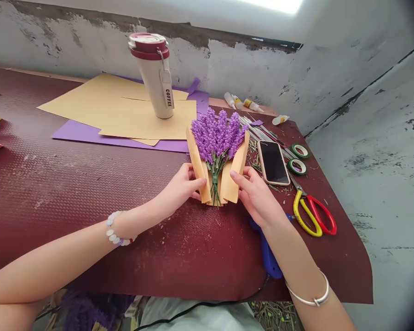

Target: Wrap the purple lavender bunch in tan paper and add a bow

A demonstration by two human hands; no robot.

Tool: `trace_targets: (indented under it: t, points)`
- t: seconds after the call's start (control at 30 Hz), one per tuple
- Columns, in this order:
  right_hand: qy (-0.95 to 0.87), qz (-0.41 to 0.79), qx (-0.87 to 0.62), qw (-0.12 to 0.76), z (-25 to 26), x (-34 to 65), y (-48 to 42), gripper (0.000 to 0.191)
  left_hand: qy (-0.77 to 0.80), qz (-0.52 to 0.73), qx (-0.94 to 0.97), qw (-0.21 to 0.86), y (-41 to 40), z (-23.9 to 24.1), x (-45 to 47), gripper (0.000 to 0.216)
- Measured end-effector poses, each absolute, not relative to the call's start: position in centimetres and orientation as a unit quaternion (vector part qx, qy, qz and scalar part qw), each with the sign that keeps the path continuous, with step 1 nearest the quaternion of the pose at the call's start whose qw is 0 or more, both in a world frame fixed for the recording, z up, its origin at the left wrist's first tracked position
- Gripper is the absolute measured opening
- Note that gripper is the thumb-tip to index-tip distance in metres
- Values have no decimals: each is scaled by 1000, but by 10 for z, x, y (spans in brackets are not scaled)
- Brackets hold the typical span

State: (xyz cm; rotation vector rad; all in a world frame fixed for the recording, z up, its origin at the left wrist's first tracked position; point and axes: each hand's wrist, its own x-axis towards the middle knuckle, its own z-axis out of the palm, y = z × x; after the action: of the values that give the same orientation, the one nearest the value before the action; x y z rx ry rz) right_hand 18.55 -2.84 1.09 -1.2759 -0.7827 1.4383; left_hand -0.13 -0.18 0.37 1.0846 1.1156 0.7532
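A small bouquet of purple lavender flowers (216,135) lies on tan wrapping paper (232,184), its green stems bound with green tape. The paper's two sides are folded up around the bouquet, with a gap between them where the stems show. My left hand (186,184) pinches the left fold, thumb in front and fingers behind. On the other side, my right hand (253,191) grips the right fold the same way. The stem ends reach the paper's lower edge.
A coffee tumbler (155,78) stands on tan sheets (89,101) over purple sheets (76,133). To the right lie a phone (273,162), green tape rolls (297,166), scissors (308,207) and small glue bottles (251,105). A corded blue glue gun (269,257) lies partly under my right forearm.
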Motion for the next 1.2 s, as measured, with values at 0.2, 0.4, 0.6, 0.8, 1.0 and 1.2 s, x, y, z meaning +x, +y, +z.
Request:
trace_targets:
  t: [0.2, 0.4, 0.6, 0.8, 1.0, 1.2]
  points:
    - [-344, 606, -512, 502, 11, 180, -29, 41, 485, 329, 450, 674, -4, 5, -1, 31]
    - [-410, 592, -517, 463, 6, 178, -31, 42, 472, 313, 429, 704, -6, 9, -1, 36]
    - [-482, 508, -578, 419, 0, 182, -31, 49, 457, 311, 433, 712, -3, 7, -4, 41]
    - [-514, 478, -594, 394, -3, 187, -30, 50, 454, 297, 430, 721, 1, 7, -6, 41]
    - [-522, 483, -586, 388, -2, 186, -30, 46, 454, 292, 439, 718, 1, 7, -5, 43]
    - [-533, 501, -564, 382, 0, 185, -31, 39, 454, 294, 455, 707, -1, 7, -4, 43]
